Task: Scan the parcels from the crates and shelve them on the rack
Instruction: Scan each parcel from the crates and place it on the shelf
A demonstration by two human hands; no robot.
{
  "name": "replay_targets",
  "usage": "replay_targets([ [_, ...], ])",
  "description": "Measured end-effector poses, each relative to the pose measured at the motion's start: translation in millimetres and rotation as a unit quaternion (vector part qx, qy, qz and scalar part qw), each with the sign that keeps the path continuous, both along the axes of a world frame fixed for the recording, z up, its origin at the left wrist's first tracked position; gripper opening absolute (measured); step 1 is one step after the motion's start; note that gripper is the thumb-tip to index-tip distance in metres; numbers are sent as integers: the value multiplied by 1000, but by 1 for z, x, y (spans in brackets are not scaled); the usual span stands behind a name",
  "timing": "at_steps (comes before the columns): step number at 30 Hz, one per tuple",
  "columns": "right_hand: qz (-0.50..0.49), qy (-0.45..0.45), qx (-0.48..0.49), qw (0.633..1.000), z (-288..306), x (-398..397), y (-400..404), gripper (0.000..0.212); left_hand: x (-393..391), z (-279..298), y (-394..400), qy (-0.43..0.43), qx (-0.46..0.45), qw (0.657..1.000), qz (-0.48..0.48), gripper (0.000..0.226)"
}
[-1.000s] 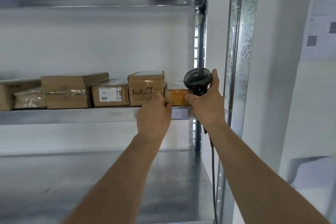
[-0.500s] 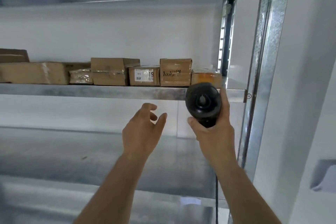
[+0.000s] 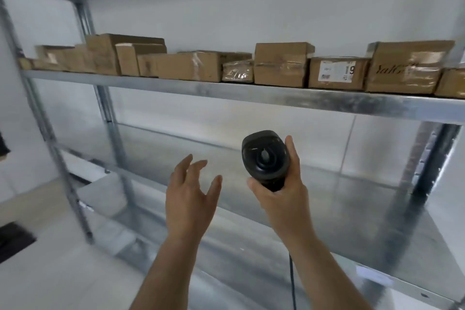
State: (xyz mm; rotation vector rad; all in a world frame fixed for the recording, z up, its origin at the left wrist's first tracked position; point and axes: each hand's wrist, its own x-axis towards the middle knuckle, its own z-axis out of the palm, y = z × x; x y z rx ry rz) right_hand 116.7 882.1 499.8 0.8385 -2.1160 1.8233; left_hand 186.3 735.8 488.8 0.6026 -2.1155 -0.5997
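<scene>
Below the loaded shelf [image 3: 251, 94] of the rack, the right hand [image 3: 281, 199] has its grip clenched round the handle of the black scanner [image 3: 264, 157], cord hanging down past the wrist, while the left hand [image 3: 188, 199] hangs just beside it, released, fingers spread and holding nothing. Judging by the free hand, the step now is to turn back to the crates, not in view here, for another parcel. Done well, that means keeping the scanner upright in a firm grip with the cord clear of the rack post, and lowering the free hand without brushing the shelf edge. The parcels [image 3: 281, 64] sit in a close row along that shelf: brown cardboard boxes, several taped, one with a white label [image 3: 337, 70], one with dark lettering, edges touching.
</scene>
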Motion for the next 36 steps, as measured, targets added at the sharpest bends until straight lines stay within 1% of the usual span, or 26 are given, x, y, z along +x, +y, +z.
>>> replay_targets([
  [4,44,-6,0,999,-6,13,-77,100,30,-4,-71,5,7,1000,26,45],
  [7,86,-4,-4,996,-4,30,-141,99,57,-1,-131,19,-14,998,58,43],
  [13,153,6,-17,988,-9,72,-260,99,114,-7,-248,21,-22,992,125,45],
  [17,202,3,-9,979,-18,93,-329,100,147,-16,-307,5,-12,984,176,45],
  [20,235,4,-1,972,-24,104,-375,99,165,-23,-344,15,-8,977,212,40],
  [26,287,5,17,958,-40,107,-468,99,179,-38,-418,8,15,966,257,39],
  [33,352,4,-11,936,-43,103,-598,103,177,-38,-528,-28,-16,948,315,41],
  [36,378,10,-15,925,-36,95,-651,99,168,-29,-573,-39,-36,942,330,41],
])
